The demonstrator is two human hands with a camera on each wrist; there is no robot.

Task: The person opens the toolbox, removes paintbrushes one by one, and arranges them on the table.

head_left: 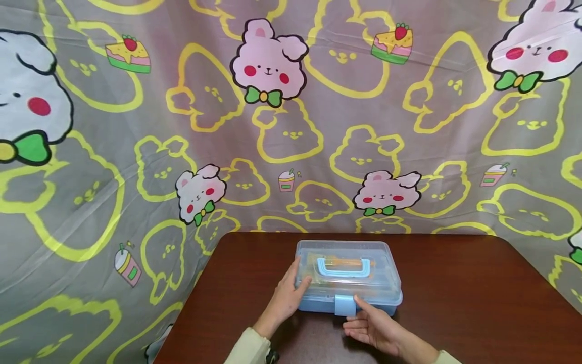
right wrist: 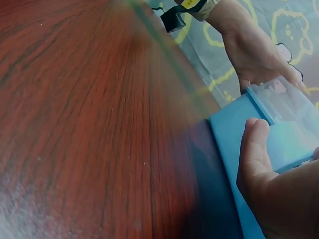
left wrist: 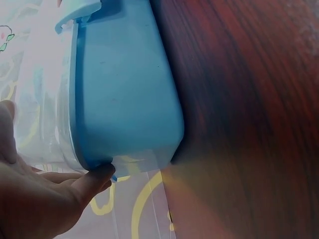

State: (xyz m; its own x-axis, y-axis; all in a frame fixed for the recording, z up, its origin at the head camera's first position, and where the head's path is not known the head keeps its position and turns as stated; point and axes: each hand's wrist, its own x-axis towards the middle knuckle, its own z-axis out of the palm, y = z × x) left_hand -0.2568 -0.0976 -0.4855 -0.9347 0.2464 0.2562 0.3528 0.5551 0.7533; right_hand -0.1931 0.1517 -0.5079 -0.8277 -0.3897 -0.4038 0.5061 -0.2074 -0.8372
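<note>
Box (head_left: 347, 285) sits near the surface's (head_left: 464, 298) far edge, long axis parallel; my left hand (head_left: 285, 299) grips its left end, my right hand (head_left: 376, 328) holds the nearer front latch (head_left: 344, 305), just ahead-left.

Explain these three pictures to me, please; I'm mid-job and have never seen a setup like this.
There is no machine here: you see a person's bare left hand and right hand. The wide picture comes from a camera on the head, looking forward and down; the other two come from cameras on the wrists. On the dark reddish-brown table stands a rectangular blue plastic box with a clear plastic lid, a light blue U-shaped handle and a light blue plastic front latch. The left hand lies against the box's left side, thumb on the lid. The right hand is at the latch, thumb by its edge. Neither hand lifts the box.
</note>
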